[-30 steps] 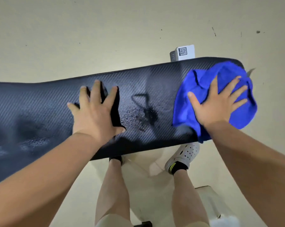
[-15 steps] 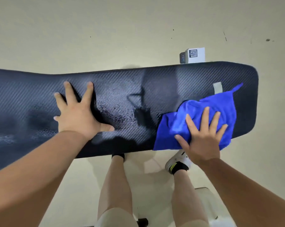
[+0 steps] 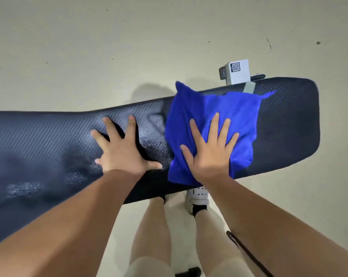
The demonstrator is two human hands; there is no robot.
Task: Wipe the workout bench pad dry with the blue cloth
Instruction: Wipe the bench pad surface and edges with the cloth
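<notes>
A long black bench pad [image 3: 289, 124] with a woven texture runs across the view from left to right. The blue cloth [image 3: 235, 110] lies spread over its right-middle part, one corner poking past the far edge. My right hand [image 3: 209, 152] presses flat on the cloth's near half with fingers spread. My left hand [image 3: 123, 152] rests flat on the bare pad just left of the cloth, fingers splayed. Wet, shiny patches show between the two hands [image 3: 155, 140] and further left on the pad [image 3: 23, 188].
A small white box with a QR code [image 3: 238, 71] sits beyond the pad's far edge. A grey tag [image 3: 249, 87] lies on the pad by the cloth. My legs and a white shoe [image 3: 198, 196] stand on the pale floor below the pad's near edge.
My right hand has slid the cloth from the pad's right end leftward toward the middle. My left hand stays planted on the pad.
</notes>
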